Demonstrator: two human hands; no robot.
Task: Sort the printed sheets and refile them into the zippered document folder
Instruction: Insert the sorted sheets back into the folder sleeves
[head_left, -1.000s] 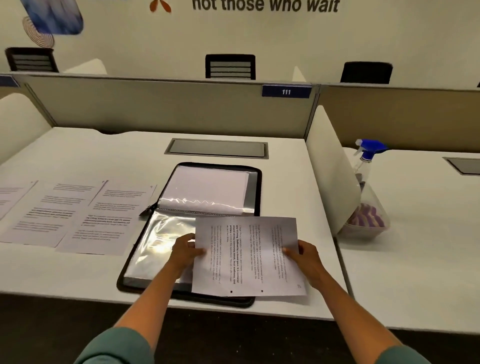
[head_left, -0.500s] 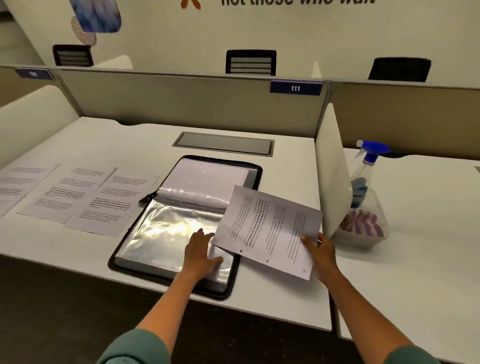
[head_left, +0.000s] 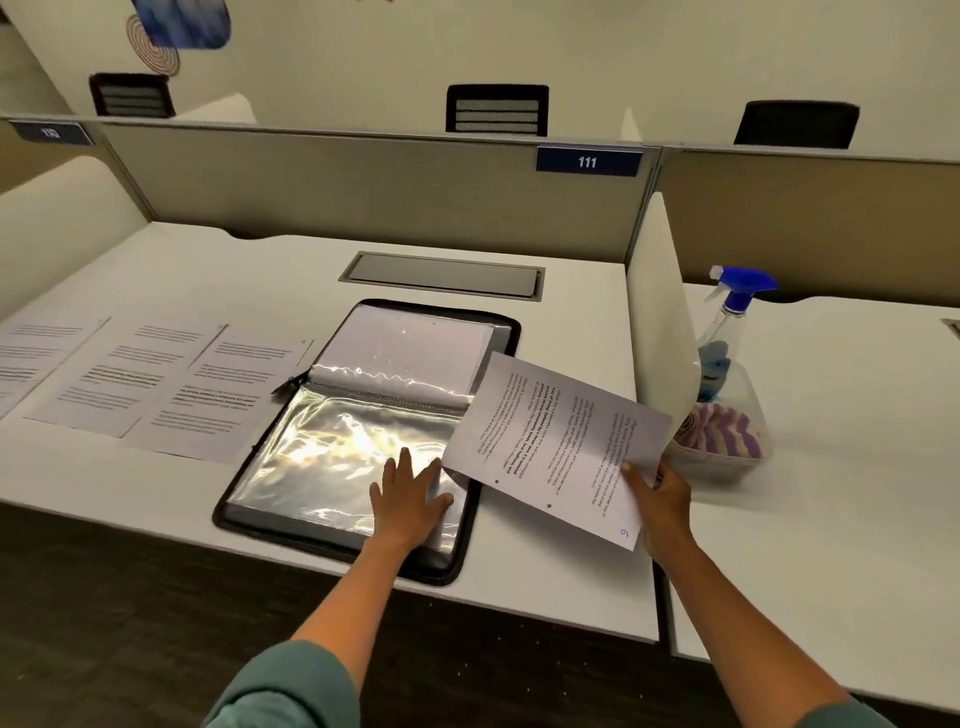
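Note:
A black zippered document folder (head_left: 236, 512) lies open on the white desk, its shiny clear sleeves (head_left: 332, 452) facing up. My left hand (head_left: 408, 499) rests flat on the near right part of the front sleeve, fingers straight. My right hand (head_left: 662, 501) pinches the near edge of a printed sheet (head_left: 556, 447), marked 6 at its corner, and holds it tilted above the folder's right edge. Three more printed sheets (head_left: 156, 384) lie side by side on the desk to the left of the folder.
A white divider panel (head_left: 657, 317) stands just right of the held sheet. Behind it are a blue-topped spray bottle (head_left: 732, 322) and a clear tub with a striped cloth (head_left: 722, 436). A grey cable hatch (head_left: 441, 275) sits behind the folder. The desk's front edge is near my arms.
My left hand let go of the sheet and came down flat on the folder's sleeve. My right hand carried the sheet to the right and tilted it.

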